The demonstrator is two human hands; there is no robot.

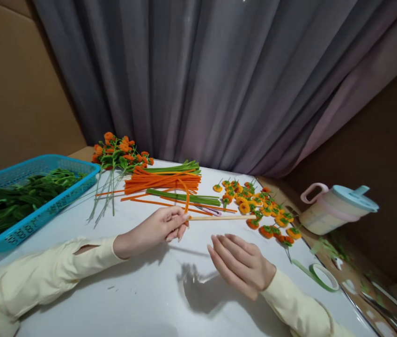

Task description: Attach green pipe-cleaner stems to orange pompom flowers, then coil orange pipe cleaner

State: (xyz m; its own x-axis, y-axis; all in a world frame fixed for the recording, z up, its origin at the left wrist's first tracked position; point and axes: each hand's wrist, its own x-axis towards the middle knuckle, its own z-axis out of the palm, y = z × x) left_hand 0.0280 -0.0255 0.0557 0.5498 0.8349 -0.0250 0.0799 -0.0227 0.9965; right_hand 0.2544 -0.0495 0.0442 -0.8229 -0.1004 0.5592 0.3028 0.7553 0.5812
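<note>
My left hand (171,222) is closed in a pinch on one end of a thin wooden stick (221,217), which points to the right. From the same pinch an orange pipe cleaner (186,189) curves up and back to the left. To the right, my right hand (242,264) hovers over the white tabletop with its fingers stretched out and nothing in them. Behind my left hand lie a stack of orange pipe cleaners (163,181) and a bundle of green pipe cleaners (187,197). Several small yellow and orange flower heads (244,207) lie beyond the stick's far end.
A blue basket (49,206) of green leaves stands at left, with finished orange flowers (124,150) behind it. At right are a lidded cup (339,208) and a roll of green tape (325,278). Scissors (212,212) lie behind the stick. A grey curtain (198,84) hangs behind.
</note>
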